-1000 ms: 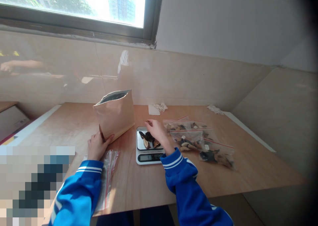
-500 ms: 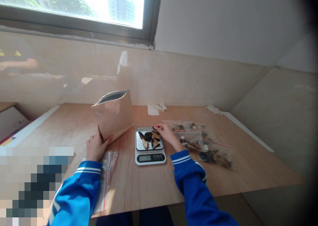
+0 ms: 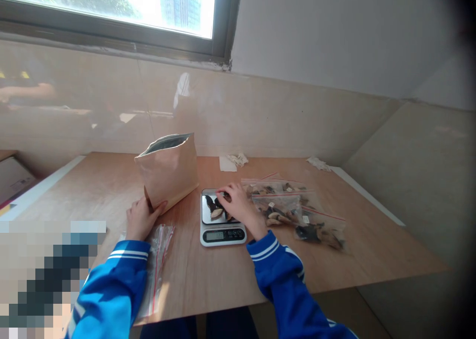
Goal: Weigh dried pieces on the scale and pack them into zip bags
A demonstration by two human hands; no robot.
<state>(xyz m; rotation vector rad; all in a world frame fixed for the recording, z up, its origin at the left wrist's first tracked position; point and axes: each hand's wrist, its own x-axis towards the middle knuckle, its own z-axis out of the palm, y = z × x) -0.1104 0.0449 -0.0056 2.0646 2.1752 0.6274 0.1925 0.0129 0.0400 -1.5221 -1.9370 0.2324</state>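
Note:
A kraft paper pouch [image 3: 169, 172] stands upright, its foil-lined mouth open at the top. My left hand [image 3: 143, 217] grips its lower left corner, thumb in front. To the right sits a white kitchen scale [image 3: 204, 237] with a lit display too blurred to read. Dark and pale-brown dried slices [image 3: 216, 213] lie on its shiny plate. Above the plate, my right hand [image 3: 238, 205] has its thumb and fingers pinched together, covering part of the slices. Whether a slice is between the fingertips is hidden.
Several zip bags of dried slices [image 3: 282, 212] lie right of the scale. A clear zip bag [image 3: 158, 269] with a red seal is beside my left forearm. Crumpled tissue [image 3: 238, 159] and more tissue [image 3: 319, 164] rest near the wall. A box [image 3: 17, 177] stands far left.
My right hand has moved left, from the plate's upper right edge to over its middle, now covering some slices. My left hand stays on the pouch. The view has shifted slightly.

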